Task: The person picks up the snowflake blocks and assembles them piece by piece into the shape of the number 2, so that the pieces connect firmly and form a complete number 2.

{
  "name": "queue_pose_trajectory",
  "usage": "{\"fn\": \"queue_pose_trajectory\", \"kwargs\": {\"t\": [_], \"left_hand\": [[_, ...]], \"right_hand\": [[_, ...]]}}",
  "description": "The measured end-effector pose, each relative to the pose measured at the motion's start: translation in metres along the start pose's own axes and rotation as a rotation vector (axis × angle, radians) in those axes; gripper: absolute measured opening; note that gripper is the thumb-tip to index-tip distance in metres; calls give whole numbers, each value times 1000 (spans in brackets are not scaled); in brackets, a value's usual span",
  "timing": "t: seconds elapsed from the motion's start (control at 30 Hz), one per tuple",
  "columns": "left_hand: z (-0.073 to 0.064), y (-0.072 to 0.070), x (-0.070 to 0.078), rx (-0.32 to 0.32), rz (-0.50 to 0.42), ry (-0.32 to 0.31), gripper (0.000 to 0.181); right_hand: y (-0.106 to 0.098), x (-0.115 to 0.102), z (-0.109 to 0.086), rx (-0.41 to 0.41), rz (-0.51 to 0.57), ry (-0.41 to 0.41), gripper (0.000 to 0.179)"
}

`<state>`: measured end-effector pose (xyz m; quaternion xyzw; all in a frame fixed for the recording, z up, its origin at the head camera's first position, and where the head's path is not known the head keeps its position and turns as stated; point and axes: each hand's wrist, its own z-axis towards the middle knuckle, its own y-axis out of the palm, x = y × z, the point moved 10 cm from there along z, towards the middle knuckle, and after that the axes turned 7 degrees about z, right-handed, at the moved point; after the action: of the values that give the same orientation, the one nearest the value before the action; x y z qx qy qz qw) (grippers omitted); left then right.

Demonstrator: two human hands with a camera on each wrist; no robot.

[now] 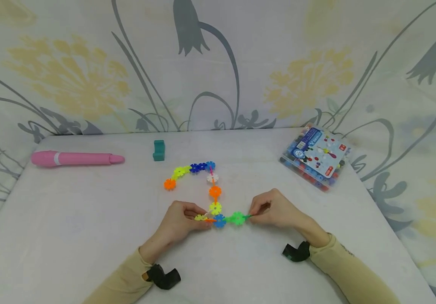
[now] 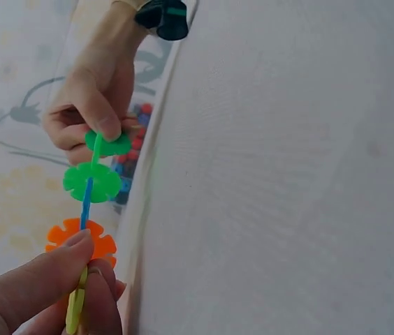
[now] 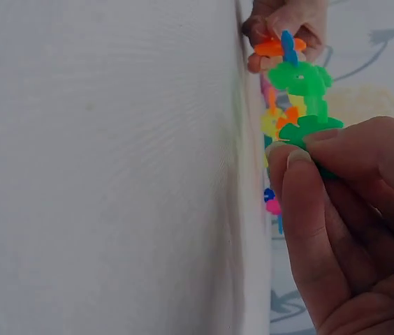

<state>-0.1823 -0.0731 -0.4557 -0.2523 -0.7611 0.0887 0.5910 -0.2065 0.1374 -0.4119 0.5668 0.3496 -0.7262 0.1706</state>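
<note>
A chain of snowflake building discs curves over the table, from an orange disc [image 1: 170, 184] at its far left end, through yellow, dark blue, white and orange ones, to a blue disc [image 1: 219, 221] and a bright green disc [image 1: 238, 218] near me. My left hand [image 1: 180, 219] pinches the near end beside the blue disc. In the left wrist view its thumb and fingers hold a yellow disc [image 2: 76, 310] seen edge-on, with an orange disc [image 2: 99, 242] just past the fingertips. My right hand [image 1: 276, 211] pinches a dark green disc [image 3: 302, 130] joined to the bright green one.
At the back right lies a clear plastic case [image 1: 309, 169] with a printed label, filled with colourful pieces. A long pink case [image 1: 82, 158] lies at the back left. Between them stands a small teal block [image 1: 159, 150]. A patterned cloth [image 1: 218, 63] hangs behind the white table [image 1: 88, 236].
</note>
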Motion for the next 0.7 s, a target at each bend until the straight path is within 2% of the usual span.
{"fn": "queue_pose_trajectory", "kwargs": {"t": [0.2,0.37,0.7], "left_hand": [[-2,-3,5,23,16,1,25],[-3,-5,9,32,20,7,26],[-4,-4,5,59,28,-5,26]], "right_hand": [[5,1,-1,0,-37,-21,12],[1,0,-3,34,-3,-31,12],[3,-1,-6,13,23,-80,13]]}}
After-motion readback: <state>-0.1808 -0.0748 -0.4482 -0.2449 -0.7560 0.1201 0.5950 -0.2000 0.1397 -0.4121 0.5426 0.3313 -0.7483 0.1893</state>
